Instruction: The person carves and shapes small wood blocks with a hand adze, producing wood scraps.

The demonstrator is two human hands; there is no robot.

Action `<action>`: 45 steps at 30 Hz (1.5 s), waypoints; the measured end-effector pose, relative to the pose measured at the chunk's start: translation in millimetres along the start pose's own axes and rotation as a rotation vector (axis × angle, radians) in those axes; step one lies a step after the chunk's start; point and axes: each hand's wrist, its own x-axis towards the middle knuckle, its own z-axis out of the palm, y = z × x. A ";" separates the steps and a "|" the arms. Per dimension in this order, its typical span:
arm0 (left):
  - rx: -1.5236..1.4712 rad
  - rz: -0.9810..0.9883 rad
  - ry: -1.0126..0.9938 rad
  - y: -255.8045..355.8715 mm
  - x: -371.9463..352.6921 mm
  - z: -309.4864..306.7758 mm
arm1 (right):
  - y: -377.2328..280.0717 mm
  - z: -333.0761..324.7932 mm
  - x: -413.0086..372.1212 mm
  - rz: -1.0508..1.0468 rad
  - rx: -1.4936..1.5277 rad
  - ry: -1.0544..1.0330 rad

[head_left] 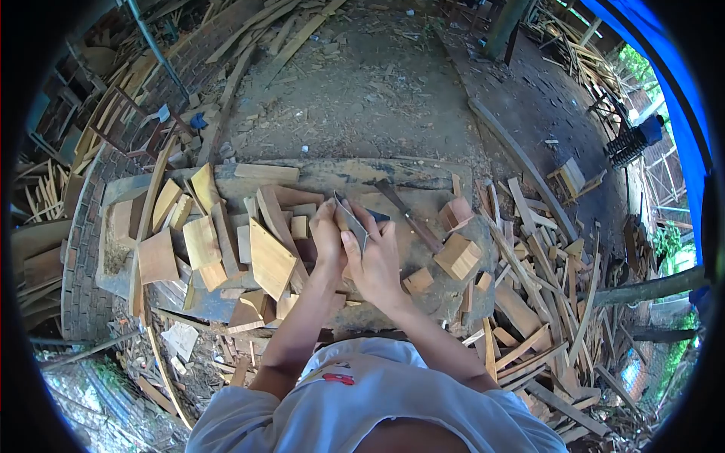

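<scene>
Pale shirt [362, 392], left hand [326, 235] and right hand [375, 264], fingers [350, 246] closed round grey strip [357, 227], long axis forward-left

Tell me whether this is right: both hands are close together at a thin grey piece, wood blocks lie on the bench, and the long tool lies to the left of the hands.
The side is wrong: the head view shows the long tool to the right of the left hand and right hand. The rest stands.
</scene>
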 end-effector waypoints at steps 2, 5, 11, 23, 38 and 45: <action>0.088 0.129 0.079 -7.4 -3.8 11.1 | 5.0 -2.2 9.1 0.059 0.023 0.000; 0.234 0.275 0.113 -13.4 -12.6 18.9 | 19.0 -2.2 25.4 0.212 -0.011 0.045; 0.149 0.235 0.129 -7.5 -2.1 12.3 | 20.1 4.9 11.4 0.119 -0.007 0.016; 0.232 0.282 0.117 -14.5 -10.7 17.2 | 13.3 -4.6 28.1 0.168 0.036 0.019; 0.097 0.246 0.070 -1.4 -24.9 22.8 | 20.6 -18.5 29.0 0.772 0.607 0.097; 0.044 0.083 -0.066 1.6 -31.9 16.4 | 51.9 18.6 -9.0 0.463 0.358 0.171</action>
